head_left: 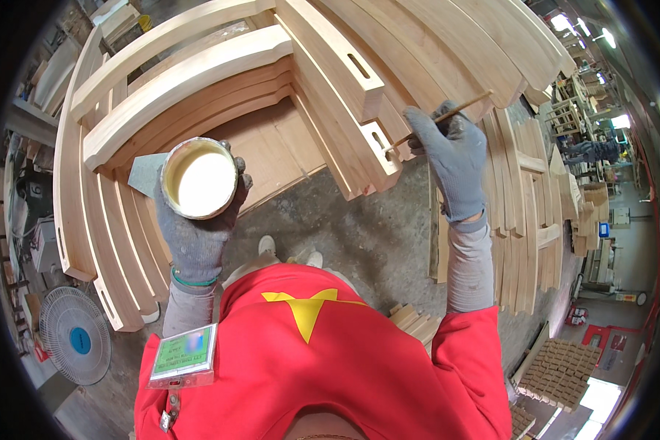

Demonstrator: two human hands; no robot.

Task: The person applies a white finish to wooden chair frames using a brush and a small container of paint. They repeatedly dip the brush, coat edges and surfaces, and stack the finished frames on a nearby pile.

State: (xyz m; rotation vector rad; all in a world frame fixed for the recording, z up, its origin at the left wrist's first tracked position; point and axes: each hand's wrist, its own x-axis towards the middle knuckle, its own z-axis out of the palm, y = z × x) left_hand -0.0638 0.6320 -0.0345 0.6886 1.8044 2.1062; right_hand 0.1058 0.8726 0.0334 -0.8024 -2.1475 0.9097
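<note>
My left hand [198, 238], in a grey glove, is closed around a round tub [166, 187] of thick white liquid [202, 180]. A flat grey piece [146, 173] sticks out beside the tub; how it is held is hidden. In my gloved right hand [451, 154] a thin wooden stick [466, 105] is pinched between thumb and fingers. Its lower tip is at the oval slot [378, 139] in the end of a pale wooden beam [345, 139]. Above that, another beam [337, 55] shows a similar slot [358, 66].
Stacked curved wooden frames [187, 62] surround a plywood panel [271, 143] ahead. Wide boards [433, 44] lie at the far right, with more frames [517, 213] below them. A fan [75, 336] stands at left. Short wood pieces [416, 323] lie near my right side.
</note>
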